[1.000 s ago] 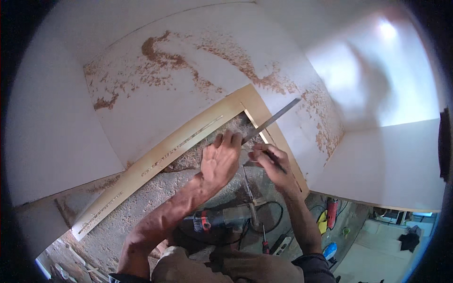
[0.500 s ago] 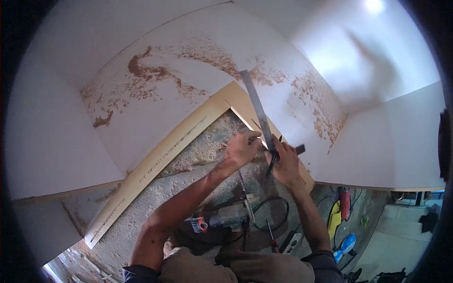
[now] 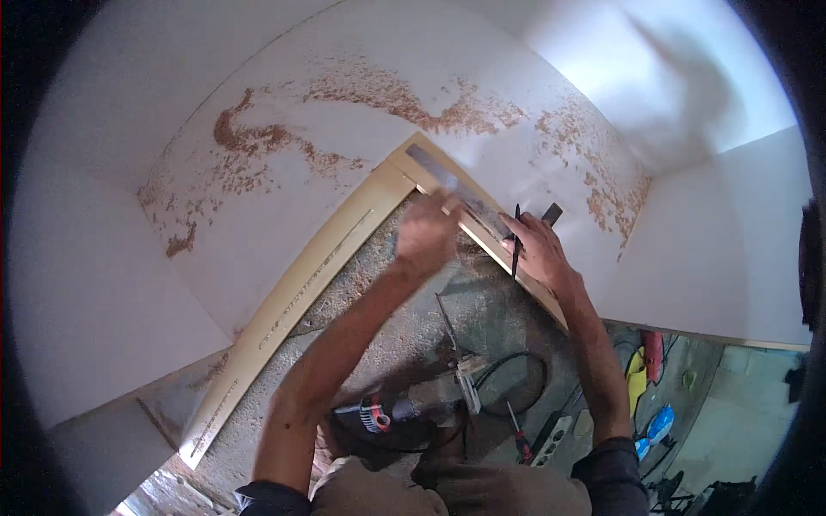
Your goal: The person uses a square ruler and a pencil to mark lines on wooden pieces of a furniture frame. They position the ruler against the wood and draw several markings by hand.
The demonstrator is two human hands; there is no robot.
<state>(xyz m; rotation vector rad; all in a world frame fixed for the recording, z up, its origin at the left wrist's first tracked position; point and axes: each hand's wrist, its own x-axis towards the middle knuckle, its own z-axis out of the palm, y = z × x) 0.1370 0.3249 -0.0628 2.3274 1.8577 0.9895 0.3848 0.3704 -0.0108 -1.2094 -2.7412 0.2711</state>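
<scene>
Over the right strip [image 3: 466,179] of a pale wooden L, the right hand [image 3: 540,245] is pinching a slim dark marker [image 3: 517,245], nearly upright between the fingers — tucked there, it seems, so the same hand can also steady the flat metal square [image 3: 433,168]. That tool's thin grey blade lies lengthwise on the strip, probably to lend it a straight edge, while a dark block-like end sticks out past the knuckles. The left hand [image 3: 428,234] hangs near the inner corner, fingers curled but blurred; whether it pinches anything, I cannot tell.

Beyond them, the left strip [image 3: 323,241] slants toward the lower left, smooth and yellowish, with rough, broken grooves along its length. The 2 strips meet at a visible seam near the peak. Around that peak spreads a smooth white panel [image 3: 284,206] strewn with crumbly brown sawdust [image 3: 245,133], perhaps serving as a flat backing; inside the angle shows gritty grey concrete floor [image 3: 396,301]. Farther down lie a power tool [image 3: 379,414], a red-handled screwdriver [image 3: 521,445] and a pale socket strip [image 3: 551,437] — likely left within reach.
</scene>
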